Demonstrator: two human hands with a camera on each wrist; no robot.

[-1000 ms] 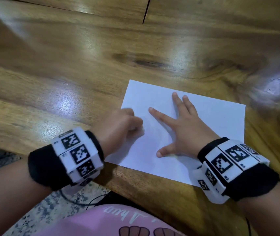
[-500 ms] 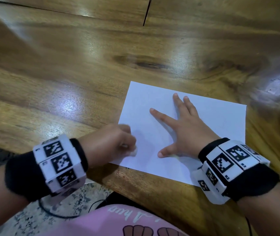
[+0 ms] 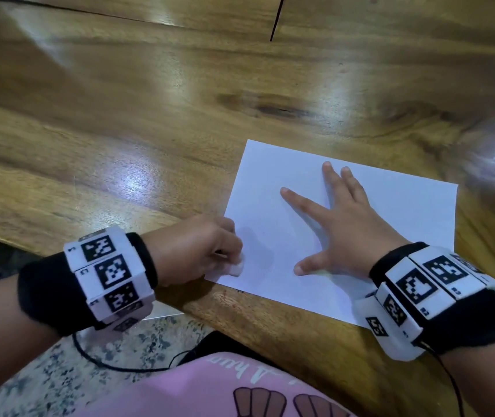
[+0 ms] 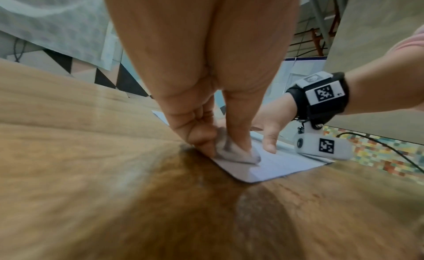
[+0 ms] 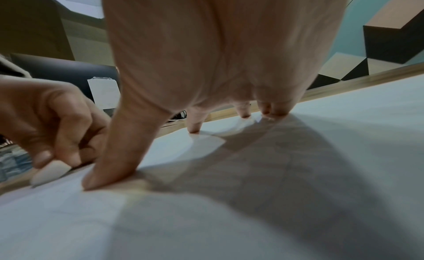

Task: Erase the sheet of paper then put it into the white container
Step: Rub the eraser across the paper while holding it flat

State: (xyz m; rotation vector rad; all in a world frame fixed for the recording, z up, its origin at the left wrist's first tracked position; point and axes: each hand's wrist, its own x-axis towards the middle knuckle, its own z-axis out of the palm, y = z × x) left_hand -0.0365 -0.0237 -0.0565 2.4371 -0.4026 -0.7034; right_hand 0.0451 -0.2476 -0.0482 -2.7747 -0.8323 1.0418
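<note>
Down at the sheet's (image 3: 390, 224) near-left edge, left hand (image 3: 192, 251) pinching a seemingly white eraser (image 3: 237, 268), right hand (image 3: 342, 236) spread flat.

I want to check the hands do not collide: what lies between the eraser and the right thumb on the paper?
Only bare paper. In the head view, nothing lies between the eraser pinched by the left hand and the right hand's thumb.

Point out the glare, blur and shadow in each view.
Head view: glare patches on the wooden table, smeared blur at the right edge. Left wrist view: table foreground stretched and blurred. Right wrist view: right hand shadows the sheet of paper.
</note>
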